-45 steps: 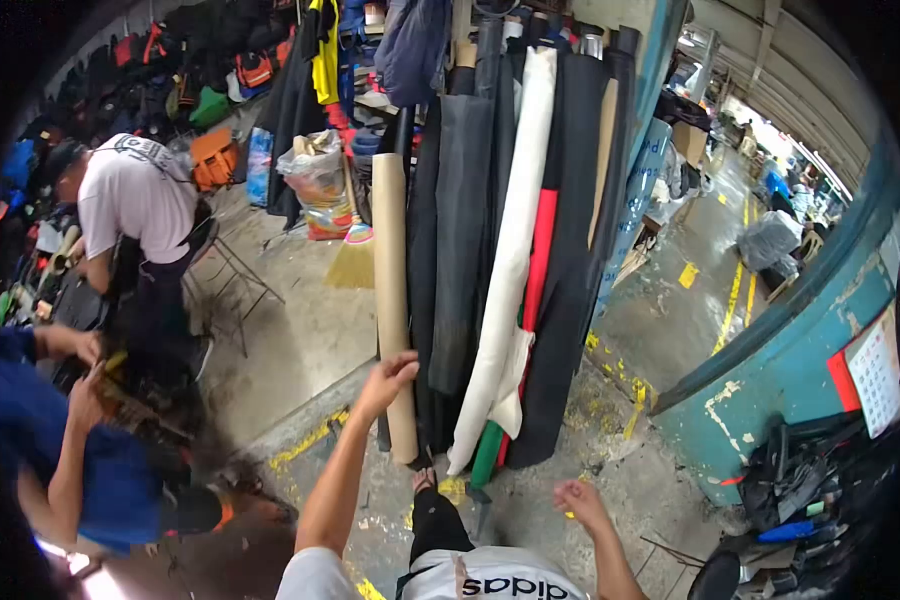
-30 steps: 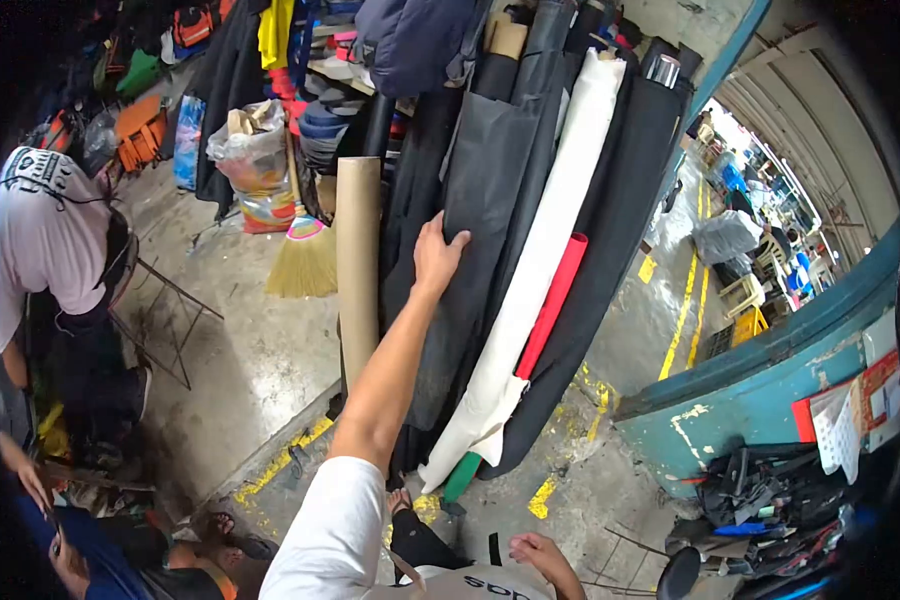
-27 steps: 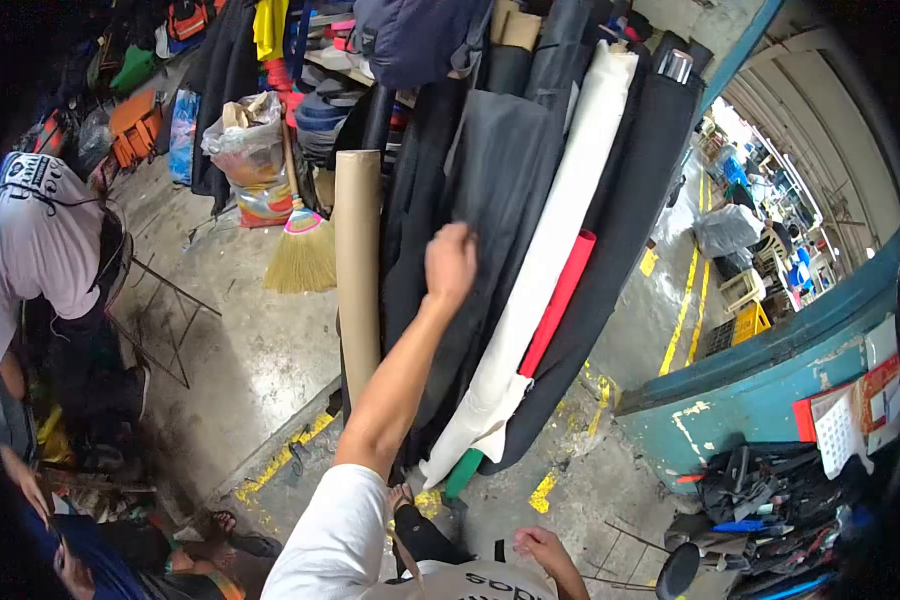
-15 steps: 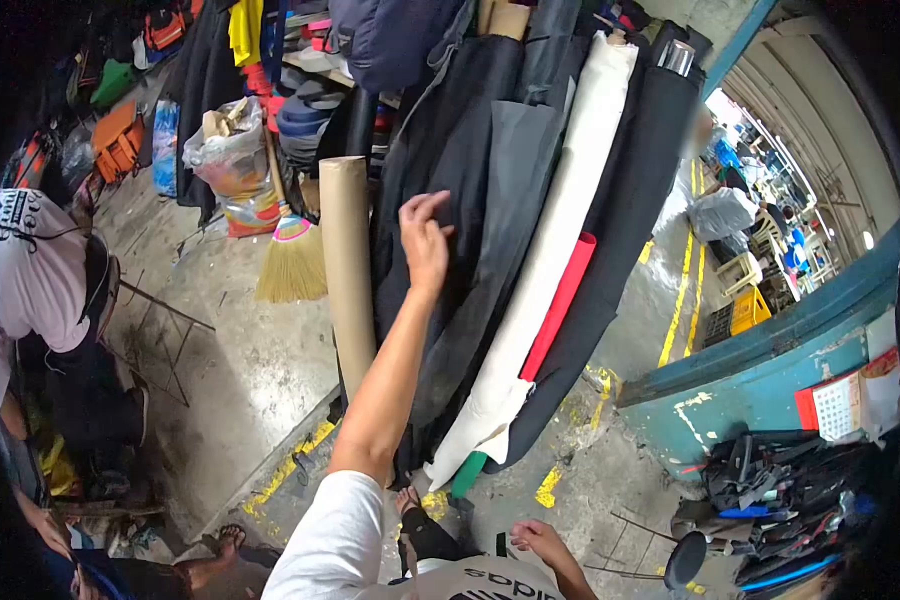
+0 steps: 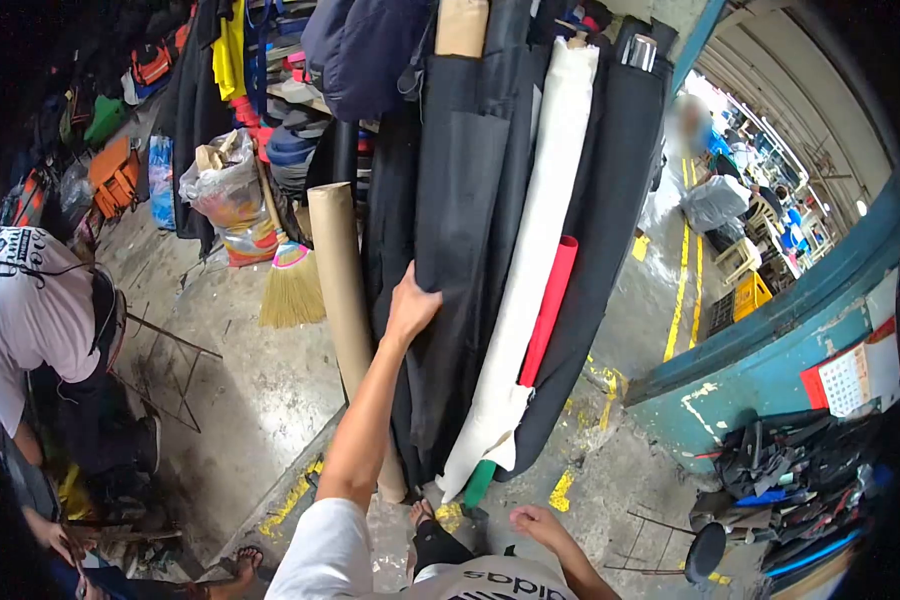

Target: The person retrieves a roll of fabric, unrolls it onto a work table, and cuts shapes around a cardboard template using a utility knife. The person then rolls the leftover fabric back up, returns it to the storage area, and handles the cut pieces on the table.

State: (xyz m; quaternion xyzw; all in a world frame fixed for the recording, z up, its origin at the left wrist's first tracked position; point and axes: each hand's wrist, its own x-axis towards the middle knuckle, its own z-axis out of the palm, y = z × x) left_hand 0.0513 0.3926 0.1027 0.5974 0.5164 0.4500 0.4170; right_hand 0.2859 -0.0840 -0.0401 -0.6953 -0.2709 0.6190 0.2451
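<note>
the white roll (image 5: 560, 180) stands tilted in the middle of the view, its upper end farther right than its lower end. just to the left of the white roll is the black roll (image 5: 460, 190), long and upright, with a loose flap of cloth down its front. the left hand (image 5: 410, 305) reaches to the left edge of the black roll, touching it about midway down, the thumb spread apart from the fingers; whether they are clamped on the cloth i cannot tell. the right hand (image 5: 538, 525) is just below and to the right of the white roll's lower end, its fingers loosely curled; i cannot tell whether their tips meet the palm. the red roll (image 5: 548, 310) leans along the right side of the white roll, and the green roll (image 5: 480, 483) shows at its foot. farther left of the white roll, past the black roll, stands the tan roll (image 5: 338, 290), then the broom (image 5: 292, 290) and the plastic bag (image 5: 232, 200). to the right of the white roll is the dark roll (image 5: 620, 190), and well apart on that side, lower down, lies the dark heap (image 5: 790, 460). a seated person (image 5: 45, 300) bends forward far to the left of the white roll.
</note>
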